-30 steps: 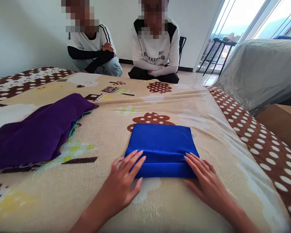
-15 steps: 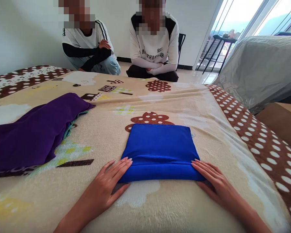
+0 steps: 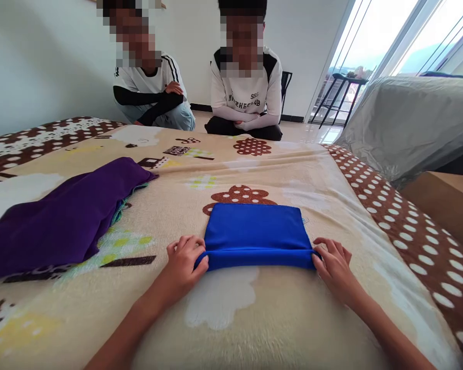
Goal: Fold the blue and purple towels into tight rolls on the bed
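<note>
Patterned blanket (image 3: 278, 318), stool (image 3: 349, 79) beyond, purple cloth (image 3: 73, 210), blue cloth (image 3: 256, 228)

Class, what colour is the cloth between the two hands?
The cloth is plain blue, best seen in the head view.

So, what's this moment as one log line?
left hand: holding blue cloth, near-left corner | right hand: holding near-right corner | purple cloth: lying left

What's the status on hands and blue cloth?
Left hand, right hand pinching opposite ends of near fold. Blue cloth folded on blanket. Purple cloth apart, not in the way.
</note>
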A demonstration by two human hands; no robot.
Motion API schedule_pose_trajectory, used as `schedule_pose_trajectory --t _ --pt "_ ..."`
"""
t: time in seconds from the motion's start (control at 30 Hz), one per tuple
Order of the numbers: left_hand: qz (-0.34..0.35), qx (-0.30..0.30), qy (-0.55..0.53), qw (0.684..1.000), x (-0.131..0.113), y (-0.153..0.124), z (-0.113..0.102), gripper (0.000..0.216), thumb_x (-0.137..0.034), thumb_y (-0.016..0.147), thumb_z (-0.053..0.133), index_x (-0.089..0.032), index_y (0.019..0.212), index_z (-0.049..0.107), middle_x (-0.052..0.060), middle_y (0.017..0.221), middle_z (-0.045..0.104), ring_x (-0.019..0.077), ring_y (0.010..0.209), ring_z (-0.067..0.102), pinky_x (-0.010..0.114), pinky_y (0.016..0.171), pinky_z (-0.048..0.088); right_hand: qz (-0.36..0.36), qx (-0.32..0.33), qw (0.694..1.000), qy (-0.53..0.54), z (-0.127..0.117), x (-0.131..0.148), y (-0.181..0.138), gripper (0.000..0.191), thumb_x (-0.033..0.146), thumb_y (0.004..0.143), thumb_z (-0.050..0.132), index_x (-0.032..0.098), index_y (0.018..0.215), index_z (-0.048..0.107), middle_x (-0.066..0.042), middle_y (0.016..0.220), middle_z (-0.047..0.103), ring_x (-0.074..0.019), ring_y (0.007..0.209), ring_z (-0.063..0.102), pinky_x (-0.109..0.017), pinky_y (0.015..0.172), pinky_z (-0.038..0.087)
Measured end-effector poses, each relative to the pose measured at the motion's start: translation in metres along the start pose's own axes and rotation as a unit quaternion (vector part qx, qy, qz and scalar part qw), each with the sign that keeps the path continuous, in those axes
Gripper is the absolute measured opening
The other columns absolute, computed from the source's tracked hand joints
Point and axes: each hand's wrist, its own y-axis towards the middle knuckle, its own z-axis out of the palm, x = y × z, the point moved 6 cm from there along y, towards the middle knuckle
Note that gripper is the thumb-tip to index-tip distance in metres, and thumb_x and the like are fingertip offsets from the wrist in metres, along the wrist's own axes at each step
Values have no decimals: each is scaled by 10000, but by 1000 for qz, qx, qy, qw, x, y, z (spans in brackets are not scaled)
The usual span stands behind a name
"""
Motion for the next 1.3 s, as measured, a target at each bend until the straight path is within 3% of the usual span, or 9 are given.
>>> schedule_pose_trajectory --t 0.1,0.17,0.33,0.47,0.7,0.87,1.0,1.13,1.3 --pt "-63 -86 54 993 -19 14 -3 225 -239 955 475 -158 1020 674 178 1303 614 366 1233 525 581 1006 325 31 -60 997 -29 -3 29 15 263 281 1008 422 166 1101 640 -164 1328 591 -333 1265 518 -563 1031 325" --pt "-19 -120 80 989 -52 21 1 325 -144 972 410 -145 1203 639 183 1398 576 335 1324 490 554 1068 298 -30 -74 997 -14 -2 69 22 321 203 1014 385 173 1255 595 -130 1446 535 -278 1371 453 -509 1106 281" --pt "171 -28 38 984 -109 30 34 462 -290 1036 401 -187 1483 453 83 1540 489 209 1433 428 379 1145 328 -227 29 972 51 16 137 24 562 392 1025 439 144 1524 367 -80 1573 408 -203 1478 335 -398 1182 278" --pt "118 16 38 992 -67 20 36 583 -498 1016 438 -202 1517 407 102 1555 464 251 1412 458 440 1125 351 -192 64 979 39 20 87 18 638 429 1019 459 193 1579 263 -69 1591 374 -213 1466 367 -434 1161 325" --pt "94 -24 42 994 -14 -9 18 516 -416 999 507 -219 1473 455 117 1440 587 266 1287 565 443 1078 317 -140 35 989 44 15 9 -10 593 364 1005 506 244 1552 309 -77 1497 511 -232 1377 480 -441 1097 364" --pt "122 -73 87 986 -19 -20 8 581 -177 994 460 -264 1554 331 103 1461 574 239 1255 600 400 1002 321 -123 0 992 -6 11 9 -17 601 360 986 523 260 1546 331 -81 1471 537 -264 1355 492 -461 1073 345" --pt "124 -64 119 983 -44 -15 2 632 -58 947 413 -261 1543 366 119 1581 414 280 1407 463 476 1075 263 -157 7 987 -42 0 35 1 737 202 916 481 216 1602 213 -103 1610 333 -273 1467 354 -485 1124 291" --pt "169 -10 72 983 -63 0 10 550 -168 959 477 -215 1504 426 115 1536 484 262 1387 487 433 1066 323 -209 97 973 16 1 57 24 864 161 827 476 169 1618 130 -99 1629 284 -241 1499 305 -472 1174 292" --pt "145 18 31 989 -26 -2 18 596 -332 991 523 -229 1546 334 89 1496 538 229 1334 535 392 1074 362 -178 85 978 68 10 27 16 638 345 940 535 220 1538 352 -98 1505 497 -243 1376 488 -465 1119 397"
